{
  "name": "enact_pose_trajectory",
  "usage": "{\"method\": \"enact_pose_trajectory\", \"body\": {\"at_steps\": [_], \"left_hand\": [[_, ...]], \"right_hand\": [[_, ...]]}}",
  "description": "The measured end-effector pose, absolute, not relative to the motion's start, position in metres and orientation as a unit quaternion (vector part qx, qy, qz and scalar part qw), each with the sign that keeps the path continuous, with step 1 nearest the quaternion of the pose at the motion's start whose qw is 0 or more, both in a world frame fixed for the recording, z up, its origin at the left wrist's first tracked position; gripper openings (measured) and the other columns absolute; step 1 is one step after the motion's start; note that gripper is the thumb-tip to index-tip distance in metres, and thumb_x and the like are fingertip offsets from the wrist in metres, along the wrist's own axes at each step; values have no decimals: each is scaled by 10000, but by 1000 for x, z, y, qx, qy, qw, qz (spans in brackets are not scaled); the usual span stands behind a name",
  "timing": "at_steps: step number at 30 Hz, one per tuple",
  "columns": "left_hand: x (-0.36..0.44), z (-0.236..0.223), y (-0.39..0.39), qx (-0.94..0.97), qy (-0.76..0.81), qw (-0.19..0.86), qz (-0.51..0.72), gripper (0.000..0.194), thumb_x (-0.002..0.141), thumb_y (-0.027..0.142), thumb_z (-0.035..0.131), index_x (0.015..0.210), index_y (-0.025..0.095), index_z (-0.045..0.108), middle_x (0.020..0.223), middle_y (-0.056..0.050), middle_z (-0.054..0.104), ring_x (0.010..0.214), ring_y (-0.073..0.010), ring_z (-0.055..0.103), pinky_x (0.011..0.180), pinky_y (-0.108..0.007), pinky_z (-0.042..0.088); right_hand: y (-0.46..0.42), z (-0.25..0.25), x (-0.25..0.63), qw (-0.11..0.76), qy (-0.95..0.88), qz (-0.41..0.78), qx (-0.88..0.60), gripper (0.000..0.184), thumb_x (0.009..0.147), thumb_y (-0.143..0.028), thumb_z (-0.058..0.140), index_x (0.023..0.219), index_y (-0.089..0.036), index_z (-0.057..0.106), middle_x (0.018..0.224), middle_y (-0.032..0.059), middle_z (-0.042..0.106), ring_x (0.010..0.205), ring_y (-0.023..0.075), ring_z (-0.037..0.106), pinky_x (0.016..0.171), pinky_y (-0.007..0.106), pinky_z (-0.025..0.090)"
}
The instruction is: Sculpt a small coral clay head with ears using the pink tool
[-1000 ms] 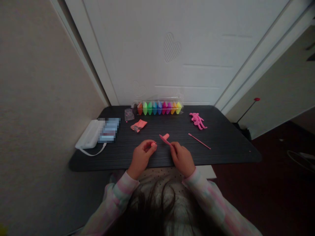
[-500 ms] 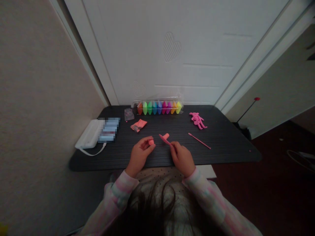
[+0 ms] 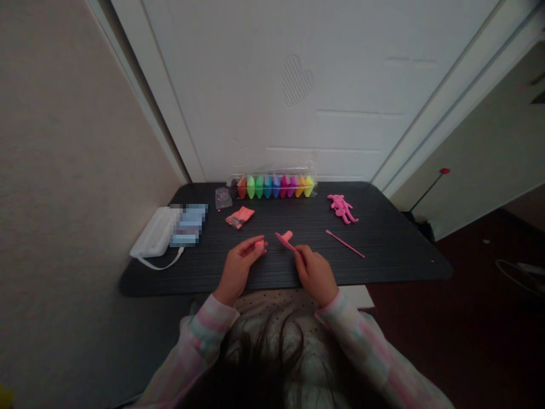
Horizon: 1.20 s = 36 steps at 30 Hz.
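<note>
Coral lump point(image 3: 259, 244), small and soft-looking, likely modelling clay: held at the fingertips of the left hand point(image 3: 236, 270), thumb and fingers closed lightly around it, above the near middle of the dark tabletop point(image 3: 383, 250). Just shifted a little leftward along with that hand, away from the flat pink tool point(image 3: 285, 242); as a result, a wider gap between the two.

Flat pink tool: gripped between thumb and curled fingers of the right hand point(image 3: 315, 274), blade angled up toward the left; no clear shift. Second coral piece point(image 3: 288, 234): against the far side of the blade; stuck to it or merely behind it, impossible to tell.

Farther out: crumpled coral packet point(image 3: 240, 217), beyond the left hand; small clear container point(image 3: 222, 198), contents too faint to name; row of coloured packets point(image 3: 276, 186) under clear plastic, along the far edge. To the right, thin pink stick point(image 3: 346, 244) and pink figure point(image 3: 342, 208), lying flat. At far left, white device point(image 3: 153, 233) with cable, beside a pixelated patch point(image 3: 188, 226), nature hidden.

Obscured: inner fingers of both hands; underside of the lump; lower middle, covered by dark hair.
</note>
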<state>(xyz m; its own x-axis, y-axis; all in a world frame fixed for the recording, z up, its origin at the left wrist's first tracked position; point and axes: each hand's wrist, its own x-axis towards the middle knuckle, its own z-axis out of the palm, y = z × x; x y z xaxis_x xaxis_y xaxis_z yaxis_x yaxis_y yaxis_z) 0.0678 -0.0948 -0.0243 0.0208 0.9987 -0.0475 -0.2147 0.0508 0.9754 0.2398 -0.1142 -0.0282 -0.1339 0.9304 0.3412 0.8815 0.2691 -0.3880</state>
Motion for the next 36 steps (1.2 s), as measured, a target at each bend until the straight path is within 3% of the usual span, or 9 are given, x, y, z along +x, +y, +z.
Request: {"method": "enact_pose_trajectory", "body": {"at_steps": [8, 21, 36], "left_hand": [[69, -26, -94, 436, 442, 559, 550, 312, 650, 243, 624, 952, 182, 575, 1002, -43, 608, 921, -177, 560, 828, -330, 419], [67, -26, -95, 450, 485, 539, 522, 291, 684, 318, 579, 918, 147, 602, 835, -56, 644, 802, -155, 574, 810, -320, 408], [68, -23, -96, 442, 488, 537, 527, 290, 670, 317, 589, 901, 144, 613, 852, -67, 648, 813, -169, 581, 831, -347, 402]], "right_hand": [[-113, -27, 239, 259, -751, 52, -606, 181, 845, -226, 332, 886, -176, 502, 734, 28, 632, 621, 167, 563, 566, 248, 328], [-114, -28, 240, 258, -752, 46, -604, 180, 845, -230, 333, 885, -178, 501, 754, 25, 634, 630, 169, 564, 574, 254, 332], [-115, -26, 239, 258, -751, 49, -605, 188, 842, -224, 331, 882, -175, 508, 733, 24, 632, 620, 162, 562, 569, 247, 332]]}}
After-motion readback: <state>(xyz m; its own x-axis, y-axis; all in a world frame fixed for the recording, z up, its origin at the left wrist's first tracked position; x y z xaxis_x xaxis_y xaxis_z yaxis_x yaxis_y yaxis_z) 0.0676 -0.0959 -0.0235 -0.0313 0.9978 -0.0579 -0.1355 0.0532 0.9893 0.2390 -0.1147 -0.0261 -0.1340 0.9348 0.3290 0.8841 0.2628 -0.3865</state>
